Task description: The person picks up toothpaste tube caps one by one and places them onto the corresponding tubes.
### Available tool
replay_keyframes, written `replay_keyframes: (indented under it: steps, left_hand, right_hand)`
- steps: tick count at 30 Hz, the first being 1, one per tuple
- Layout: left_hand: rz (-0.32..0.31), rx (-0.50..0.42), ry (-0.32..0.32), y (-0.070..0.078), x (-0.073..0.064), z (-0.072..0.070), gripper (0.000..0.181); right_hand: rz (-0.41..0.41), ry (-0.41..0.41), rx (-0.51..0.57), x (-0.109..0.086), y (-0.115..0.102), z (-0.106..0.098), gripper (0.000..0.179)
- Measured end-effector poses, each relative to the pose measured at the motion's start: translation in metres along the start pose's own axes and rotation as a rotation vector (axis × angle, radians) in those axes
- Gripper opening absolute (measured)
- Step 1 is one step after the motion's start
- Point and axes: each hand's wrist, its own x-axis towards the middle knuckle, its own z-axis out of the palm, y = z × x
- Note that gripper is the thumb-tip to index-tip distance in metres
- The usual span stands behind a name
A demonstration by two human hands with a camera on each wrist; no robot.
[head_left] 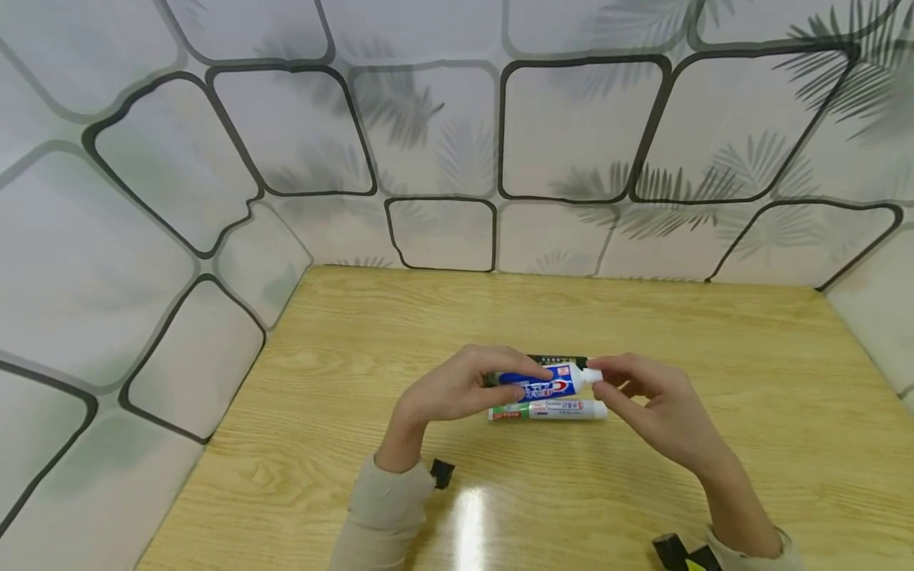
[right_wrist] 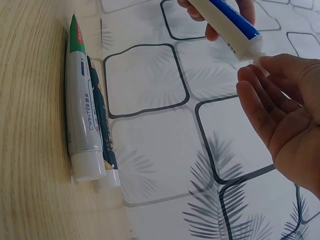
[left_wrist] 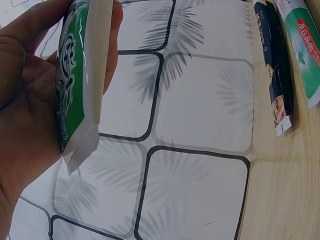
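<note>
A blue and white toothpaste tube (head_left: 553,387) is held up over the table by my left hand (head_left: 453,385), thumb and fingers gripping its body. Its green side (left_wrist: 72,75) shows in the left wrist view, the flat crimped end near the palm. My right hand (head_left: 660,404) pinches the white cap (head_left: 591,376) between thumb and fingertips. Below the held tube lies a white and green toothpaste tube (head_left: 567,410), with a slim dark tube (head_left: 560,360) behind it. In the right wrist view both lying tubes are side by side, caps the same way.
The wood-grain table (head_left: 286,444) meets a patterned backdrop (head_left: 443,159) at the back and left. A small black object (head_left: 443,473) shows beside the left sleeve (head_left: 389,507). More black pieces (head_left: 671,550) show beside the right cuff.
</note>
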Motion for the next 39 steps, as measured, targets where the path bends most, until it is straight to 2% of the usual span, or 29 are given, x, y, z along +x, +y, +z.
replay_keyframes:
  steps: [6,21,28,34,39]
  left_hand:
    - [-0.001,-0.001,-0.004,0.0003,-0.0003,-0.0006,0.031]
    - [0.026,-0.015,-0.029,-0.0015,0.0006,-0.0015,0.031]
    - [0.02,-0.017,-0.029,-0.0006,0.0,-0.0024,0.031]
    - [-0.01,-0.015,-0.036,0.0014,-0.001,-0.0039,0.031]
    - [-0.009,-0.013,-0.04,0.0009,-0.002,-0.0036,0.031]
  right_hand:
    - [-0.006,0.029,0.005,0.0004,-0.0022,0.0024,0.04]
    - [0.044,-0.003,-0.01,0.0001,-0.001,0.0018,0.029]
    - [0.013,-0.015,0.009,0.0012,-0.0007,0.0023,0.043]
    - [-0.008,-0.004,-0.001,0.0002,0.0005,0.0034,0.042]
    - [-0.004,0.008,0.0,-0.0014,0.0015,0.0058,0.041]
